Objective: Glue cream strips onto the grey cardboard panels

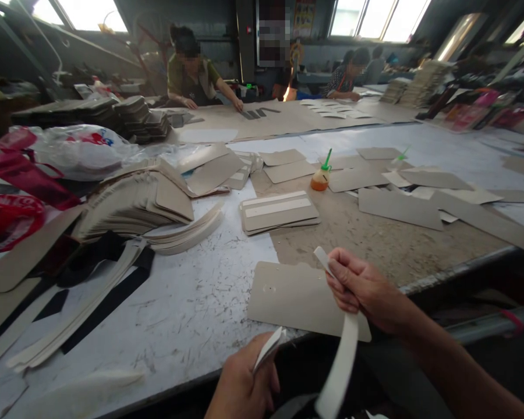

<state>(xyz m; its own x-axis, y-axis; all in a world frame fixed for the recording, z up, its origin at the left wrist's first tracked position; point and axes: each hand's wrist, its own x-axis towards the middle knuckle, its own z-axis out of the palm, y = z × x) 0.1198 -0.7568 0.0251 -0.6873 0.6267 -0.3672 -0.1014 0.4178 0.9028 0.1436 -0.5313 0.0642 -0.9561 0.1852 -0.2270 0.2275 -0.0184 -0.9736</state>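
Observation:
My right hand (361,285) is closed around a long pale strip (341,366); one end sticks up past the thumb and the rest hangs below the table edge. Closed at the front edge, my left hand (247,375) grips a small bundle of white strips (268,349), most of it hidden by the fingers. Under and behind my right hand lies a flat grey-beige board (288,297) with rounded corners. Farther in sits a short stack of similar boards (282,218), its top one bearing two white strips.
A glue bottle (320,179) with a green nozzle stands beyond the stack. Loose boards (399,208) spread to the right. On the left are a fanned pile of boards (135,201), long strips (82,308) and plastic bags (87,151). A co-worker (194,75) works across the table.

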